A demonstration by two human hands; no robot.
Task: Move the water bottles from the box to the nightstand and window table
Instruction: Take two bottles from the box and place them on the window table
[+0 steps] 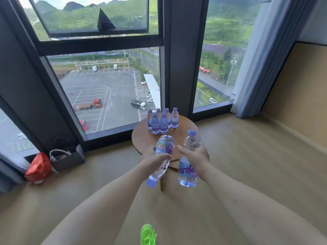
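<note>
The window (99, 82) fills the far wall ahead of me, tall panes in dark frames with a thick dark post between them, and a grey-blue curtain (261, 64) hangs in soft folds at its right side. The floor (247, 156) is pale wood-look planking, smooth and matte, and a tan panel (300, 96) lines the right wall. By the window's foot at the left sit a dark fabric bag (68, 159) with a looped handle and, beside it, a crumpled red bag (38, 167). The table (141, 140) is a small round wooden top on slim legs, standing just before the post. At its far edge a cluster of bottles (161, 121) stands upright and close together, clear ribbed plastic with purple caps and purple labels. My left hand (154, 159) grips the left bottle (163, 152) round its middle, tipped over with the cap pointing down toward me, over the table's near edge. My right hand (196, 156) is curled round the upper part of the right bottle (187, 172), which is held upright, cap up, at the near right edge. A bright green shoe (148, 235) shows at the bottom.
</note>
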